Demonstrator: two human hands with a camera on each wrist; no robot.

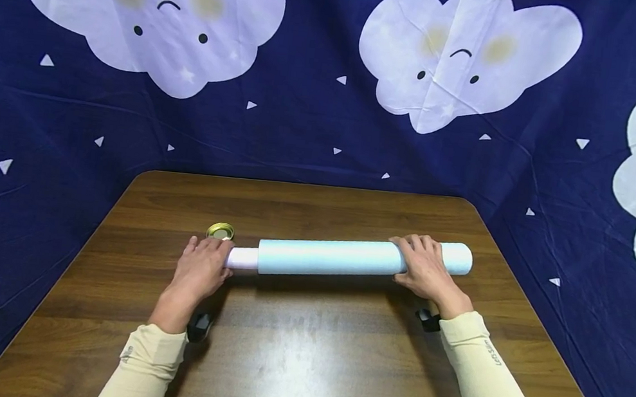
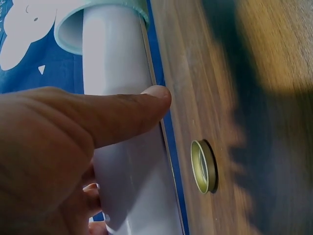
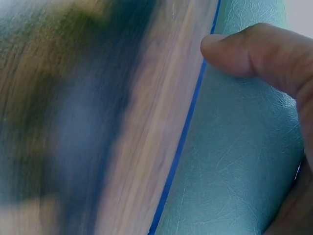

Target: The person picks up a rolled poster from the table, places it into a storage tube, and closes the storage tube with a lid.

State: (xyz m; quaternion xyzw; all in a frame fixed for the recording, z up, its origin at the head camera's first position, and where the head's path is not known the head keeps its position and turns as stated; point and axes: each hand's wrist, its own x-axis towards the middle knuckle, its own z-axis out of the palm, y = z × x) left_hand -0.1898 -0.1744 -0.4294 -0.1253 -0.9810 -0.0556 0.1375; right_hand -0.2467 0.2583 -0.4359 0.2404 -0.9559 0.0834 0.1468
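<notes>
Two hands, one tube between them, middle of the head frame. Tube in two parts: one wide pale blue tube (image 1: 329, 258), running from centre to right of centre and rising slightly toward the right, and one narrower white tube (image 1: 244, 258) emerging from its left end. Left wrist view, top left: white part stands inside the open mouth of the blue one, a gap showing along one side of the rim. Left hand (image 1: 203, 267), left of centre, grips the white tube, thumb laid across it, fingers round the other side. Right hand (image 1: 424, 268), right of centre, grips the blue tube near its right end, a short length showing beyond the knuckles; thumb pressed on the surface in the right wrist view, upper right. Whether the tube touches the table cannot be told. One round gold cap (image 1: 220, 233) on the wood, just above the left hand in the head frame; lower right of centre in the left wrist view, apart from the tube. One brown wooden table (image 1: 305, 210) fills the lower frame. Two cream sleeves (image 1: 486, 371), two black wrist devices (image 1: 199, 328), one per arm. Behind, one dark blue cloth (image 1: 302, 126): two large white clouds (image 1: 146, 57) across the top, a third cut by the right edge, small white triangles scattered between.
</notes>
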